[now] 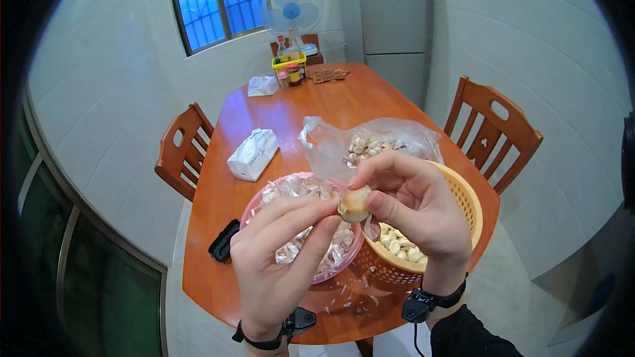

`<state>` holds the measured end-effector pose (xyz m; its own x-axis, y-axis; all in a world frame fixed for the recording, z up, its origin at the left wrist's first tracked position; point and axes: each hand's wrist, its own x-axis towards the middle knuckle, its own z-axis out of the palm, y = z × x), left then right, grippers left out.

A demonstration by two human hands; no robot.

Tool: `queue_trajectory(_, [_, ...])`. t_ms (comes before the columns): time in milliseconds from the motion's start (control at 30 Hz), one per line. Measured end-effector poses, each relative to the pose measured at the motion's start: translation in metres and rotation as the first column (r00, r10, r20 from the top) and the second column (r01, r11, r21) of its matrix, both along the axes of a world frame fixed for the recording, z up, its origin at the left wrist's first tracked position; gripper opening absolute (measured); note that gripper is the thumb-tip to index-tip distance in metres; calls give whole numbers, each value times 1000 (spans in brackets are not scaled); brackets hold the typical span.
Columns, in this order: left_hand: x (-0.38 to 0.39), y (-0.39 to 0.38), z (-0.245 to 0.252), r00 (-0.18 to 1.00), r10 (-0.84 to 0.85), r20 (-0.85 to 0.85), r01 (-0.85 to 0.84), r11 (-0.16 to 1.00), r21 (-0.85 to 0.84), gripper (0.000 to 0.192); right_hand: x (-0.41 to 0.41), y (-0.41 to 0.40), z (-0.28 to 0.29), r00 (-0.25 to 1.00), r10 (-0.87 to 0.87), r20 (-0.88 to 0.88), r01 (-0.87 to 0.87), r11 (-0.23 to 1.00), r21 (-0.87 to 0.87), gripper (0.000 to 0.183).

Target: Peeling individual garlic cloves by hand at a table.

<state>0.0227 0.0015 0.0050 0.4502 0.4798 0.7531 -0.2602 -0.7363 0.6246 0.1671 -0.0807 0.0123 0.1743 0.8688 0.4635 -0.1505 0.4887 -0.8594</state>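
Note:
Between both hands, above the table, is a garlic clove point(354, 204) with a loose strip of skin hanging at its right side. My left hand point(283, 243) pinches its left end between thumb and fingertips. The thumb and fingers of my right hand point(416, 203) grip its other side. Beneath my left hand stands a pink plastic basin point(246, 213) holding papery garlic skins point(302, 188). Under my right hand is a yellow perforated plastic basket point(464, 193) with peeled garlic cloves point(404, 249) in it. My hands hide parts of both containers.
Behind the basket, a clear plastic bag point(327, 146) holds unpeeled garlic point(369, 148). A tissue pack point(254, 153) and a black object point(224, 240) lie on the wooden table point(208, 277) at left. Skin scraps point(347, 302) litter its near edge. Wooden chairs point(488, 129) flank it.

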Motion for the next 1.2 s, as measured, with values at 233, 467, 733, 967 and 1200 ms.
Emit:
queue_trajectory(233, [-2,1,3,1000,7,-12,-6,999,53,18,-3,-5,2,999,-42,30,42,999,-20,17])
queue_trajectory(467, [-4,1,2,997,72,-42,-66,990,128,17,-6,-4,1,994,-84,63,85,996,-5,17])
queue_trajectory(733, [4,0,-2,985,169,39,-174,967,188,17,-7,-3,0,987,-137,85,139,990,-16,16])
queue_trajectory(967, [9,4,-5,971,237,39,-240,947,213,15,-6,1,-2,983,-159,91,161,987,-15,16])
queue_trajectory(1200, [11,6,-7,970,231,73,-242,947,213,15,-5,1,0,984,-148,100,150,989,-14,15])
